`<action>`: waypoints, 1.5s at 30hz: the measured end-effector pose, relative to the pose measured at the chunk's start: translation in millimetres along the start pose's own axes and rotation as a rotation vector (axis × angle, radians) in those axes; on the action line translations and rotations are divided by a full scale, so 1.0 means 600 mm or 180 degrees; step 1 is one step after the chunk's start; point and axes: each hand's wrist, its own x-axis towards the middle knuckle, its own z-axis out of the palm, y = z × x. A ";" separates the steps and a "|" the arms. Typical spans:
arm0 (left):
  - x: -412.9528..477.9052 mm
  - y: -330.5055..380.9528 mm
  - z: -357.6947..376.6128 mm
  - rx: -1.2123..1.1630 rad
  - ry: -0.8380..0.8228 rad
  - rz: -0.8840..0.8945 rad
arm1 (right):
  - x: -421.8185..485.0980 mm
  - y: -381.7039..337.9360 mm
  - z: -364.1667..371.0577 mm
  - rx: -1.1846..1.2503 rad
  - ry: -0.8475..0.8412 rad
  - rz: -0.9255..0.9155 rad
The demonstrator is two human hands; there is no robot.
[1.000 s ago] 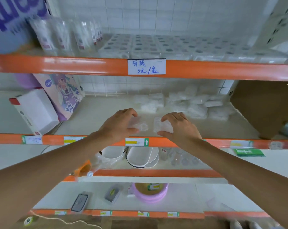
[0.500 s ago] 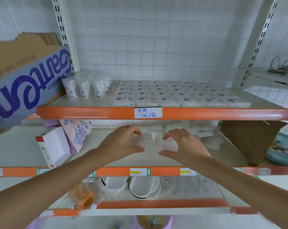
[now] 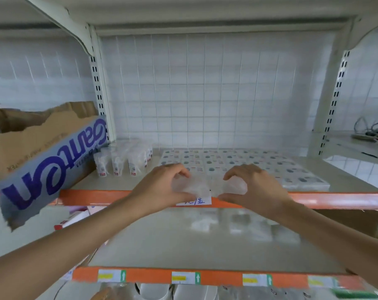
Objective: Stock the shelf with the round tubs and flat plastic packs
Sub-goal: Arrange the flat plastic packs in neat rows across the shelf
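My left hand [image 3: 159,187] grips a clear flat plastic pack [image 3: 193,187] between thumb and fingers. My right hand [image 3: 255,187] grips a second clear flat pack [image 3: 233,186] the same way. Both packs hang side by side at the orange front edge of the upper shelf [image 3: 335,200], just in front of the rows of flat packs [image 3: 248,165] laid out there. A cluster of clear round tubs [image 3: 123,161] stands at the shelf's left rear. The handwritten price tag [image 3: 196,201] is partly hidden behind my hands.
A torn cardboard box with purple lettering [image 3: 43,161] overhangs the shelf's left end. The middle shelf [image 3: 183,239] below holds blurred packs at its back and a white box [image 3: 75,219] at left. A wire grid backs the shelf.
Both hands have risen with their packs from the middle shelf up to the front edge of the upper shelf, and my view has tilted upward.
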 end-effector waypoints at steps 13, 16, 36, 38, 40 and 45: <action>0.227 -0.039 0.052 0.0259 -0.0087 -0.0230 | 0.212 0.157 0.014 -0.0055 -0.0331 -0.0112; 0.276 -0.056 0.074 0.0221 -0.0097 -0.0389 | 0.259 0.193 0.032 -0.0047 -0.0349 -0.0055; 0.359 -0.152 0.107 0.0588 -0.0085 -0.0280 | 0.387 0.256 0.118 -0.0014 -0.1025 -0.0116; 0.357 -0.165 0.108 0.0578 -0.0041 -0.0208 | 0.386 0.238 0.118 0.0454 -0.0786 0.0002; 0.356 -0.178 0.109 0.0542 -0.0051 -0.0145 | 0.394 0.209 0.123 0.0809 -0.0509 0.0064; 0.371 -0.205 0.100 0.0301 0.0014 -0.0147 | 0.433 0.132 0.148 0.1317 -0.0518 0.0266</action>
